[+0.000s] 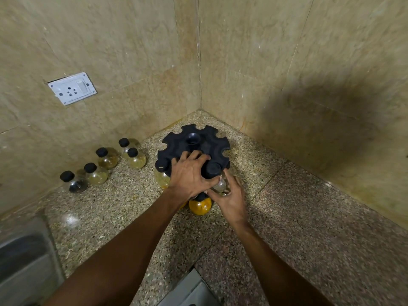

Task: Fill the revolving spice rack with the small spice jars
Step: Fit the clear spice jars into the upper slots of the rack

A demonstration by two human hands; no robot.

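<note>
The black revolving spice rack (194, 140) stands in the corner of the counter, its notched top disc facing me. My left hand (189, 175) lies spread on the near part of the disc, fingers resting on it. My right hand (229, 197) grips a clear jar (221, 184) with a black cap (213, 168) that sits in a notch at the rack's near right edge. Another capped jar (162, 176) hangs at the near left edge. A jar of orange powder (199, 207) shows below, between my wrists. Several loose jars (97, 173) stand on the counter to the left.
The speckled stone counter (287, 206) meets tiled walls on the left and right, so the rack sits tight in the corner. A white wall socket (71, 88) is on the left wall. A steel sink (24, 261) lies at the lower left.
</note>
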